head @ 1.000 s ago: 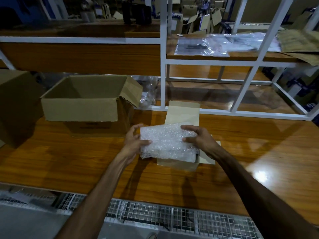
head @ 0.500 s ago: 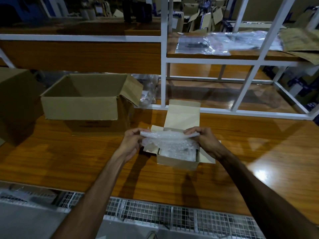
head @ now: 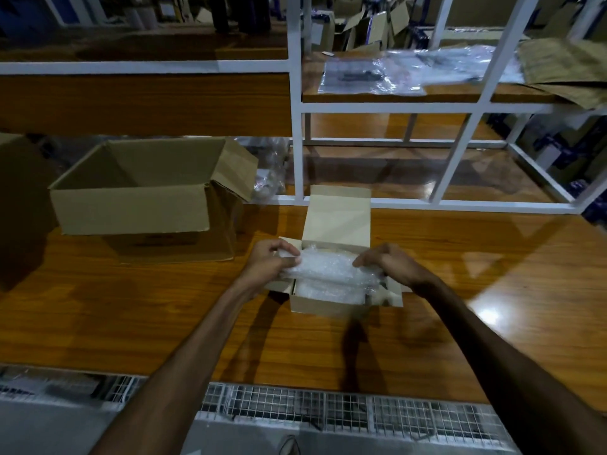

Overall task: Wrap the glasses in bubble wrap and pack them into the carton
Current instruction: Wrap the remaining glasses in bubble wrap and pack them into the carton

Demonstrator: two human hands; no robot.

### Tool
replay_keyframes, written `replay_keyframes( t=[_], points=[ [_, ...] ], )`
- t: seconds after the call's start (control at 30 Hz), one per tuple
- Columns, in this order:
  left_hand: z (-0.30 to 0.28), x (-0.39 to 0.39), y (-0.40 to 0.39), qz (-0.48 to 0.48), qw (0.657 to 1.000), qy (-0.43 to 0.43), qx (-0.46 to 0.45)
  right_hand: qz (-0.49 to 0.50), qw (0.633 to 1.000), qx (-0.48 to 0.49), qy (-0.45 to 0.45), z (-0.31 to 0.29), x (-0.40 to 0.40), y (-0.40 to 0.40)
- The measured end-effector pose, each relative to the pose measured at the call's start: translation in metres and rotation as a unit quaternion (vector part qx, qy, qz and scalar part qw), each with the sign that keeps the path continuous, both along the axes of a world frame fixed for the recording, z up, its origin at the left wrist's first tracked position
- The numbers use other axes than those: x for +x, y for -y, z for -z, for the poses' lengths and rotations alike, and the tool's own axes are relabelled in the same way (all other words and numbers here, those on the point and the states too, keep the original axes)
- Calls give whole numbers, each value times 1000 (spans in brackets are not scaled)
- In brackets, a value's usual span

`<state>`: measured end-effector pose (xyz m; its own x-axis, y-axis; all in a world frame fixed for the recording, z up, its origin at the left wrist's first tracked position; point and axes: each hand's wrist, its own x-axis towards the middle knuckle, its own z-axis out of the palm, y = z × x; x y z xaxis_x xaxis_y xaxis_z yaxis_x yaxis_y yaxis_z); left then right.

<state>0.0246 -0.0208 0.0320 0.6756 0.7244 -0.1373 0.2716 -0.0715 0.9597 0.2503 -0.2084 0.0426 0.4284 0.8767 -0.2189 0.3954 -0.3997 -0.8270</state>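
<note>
A small open carton (head: 323,305) stands on the wooden table, its far flap upright. A bundle of bubble wrap (head: 328,274) lies across its mouth, partly sunk inside. My left hand (head: 267,262) pinches the bundle's left end. At the right end my right hand (head: 384,262) presses down with its fingertips. The glasses are hidden inside the wrap.
A larger open cardboard box (head: 131,198) stands at the left, with another box edge (head: 19,205) further left. A white metal shelf frame (head: 297,126) rises behind the carton; plastic bags (head: 394,73) lie on its shelf. A wire grid (head: 328,408) lines the table's near edge.
The bubble-wrapped bundle has gone from being held flat above the carton down into its opening. Both hands followed it down and now grip its ends.
</note>
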Motion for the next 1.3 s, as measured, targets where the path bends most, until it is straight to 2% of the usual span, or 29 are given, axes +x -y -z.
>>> replay_keyframes(
  t=[0.07,0.2,0.37,0.43,0.5,0.7,0.97,1.17,1.3],
  points=[
    [6,14,2,10,999,0,49,-6,995,-13,104,6,-2,-5],
    [23,32,2,40,989,-37,139,-49,950,-105,289,21,-15,-14],
    [37,38,12,90,958,-97,254,-84,911,-147,375,21,-25,-22],
    [42,42,18,134,910,-151,362,-104,906,-139,386,22,-26,-23],
    [46,44,18,161,871,-194,421,-126,906,-134,382,24,-27,-25],
    [48,46,13,209,840,-221,449,-179,884,-142,407,36,-29,-30],
    [45,45,5,270,774,-222,528,-166,892,-150,392,45,-30,-36],
    [47,39,3,288,745,-215,561,-174,886,-163,397,42,-32,-40],
    [56,24,3,278,769,-184,546,-177,884,-175,395,40,-33,-46]
  ],
)
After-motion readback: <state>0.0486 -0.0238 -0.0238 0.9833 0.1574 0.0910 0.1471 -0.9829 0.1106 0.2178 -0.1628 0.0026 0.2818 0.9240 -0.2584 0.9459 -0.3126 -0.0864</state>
